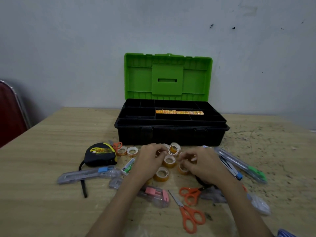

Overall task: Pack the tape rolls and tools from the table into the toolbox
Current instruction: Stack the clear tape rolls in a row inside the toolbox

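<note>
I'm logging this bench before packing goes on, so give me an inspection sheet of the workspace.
Surface: wooden table, scuffed and speckled on the right.
Job's things: toolbox open, green lid up, a row of tape rolls in its tray; loose rolls, tape measure, cutters, scissors in front.
Clutter: clear plastic wrappers.
Hands: left hand pinches a roll; right hand curled over rolls, grip unclear.
Cables: none; only the tape measure's black strap.
Surroundings: bare wall, red chair at left.
</note>
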